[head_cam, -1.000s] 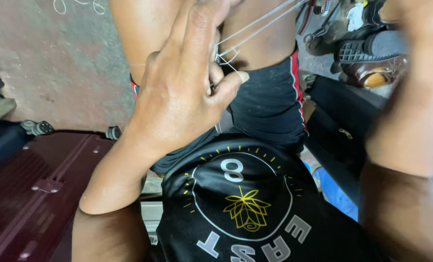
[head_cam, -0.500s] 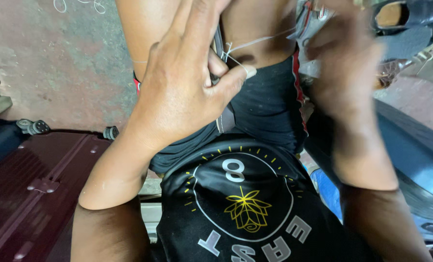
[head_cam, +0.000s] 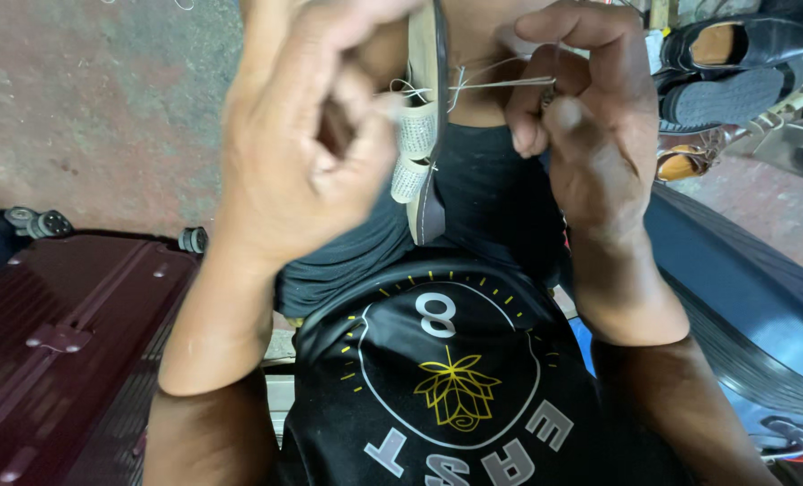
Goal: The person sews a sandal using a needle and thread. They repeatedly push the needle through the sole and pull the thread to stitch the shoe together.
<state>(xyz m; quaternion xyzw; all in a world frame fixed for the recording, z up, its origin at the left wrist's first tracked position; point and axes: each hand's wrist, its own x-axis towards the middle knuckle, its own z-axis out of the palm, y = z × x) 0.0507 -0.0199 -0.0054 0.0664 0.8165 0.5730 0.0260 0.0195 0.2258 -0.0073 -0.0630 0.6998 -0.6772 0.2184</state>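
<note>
My left hand [head_cam: 302, 153] is curled around a thin flat shoe piece [head_cam: 427, 135], seen edge-on, with white tape wrapped on one finger beside it. My right hand [head_cam: 590, 126] pinches white thread [head_cam: 500, 84] that runs taut from the shoe piece to its fingertips. Both hands are raised close to the camera, above my lap in dark shorts and a black printed shirt [head_cam: 455, 378]. Whether a needle is in the right fingers I cannot make out.
A maroon hard suitcase [head_cam: 50, 342] lies at the lower left with its wheels [head_cam: 37, 222] toward the concrete floor [head_cam: 104, 99]. A blue suitcase [head_cam: 744, 297] lies at the right. Black shoes [head_cam: 735, 54] and a brown sandal [head_cam: 681, 165] sit at the upper right.
My right hand has come in from the far right to just beside the shoe piece, shortening the thread. My left hand has gone from flat fingers to a curled grip.
</note>
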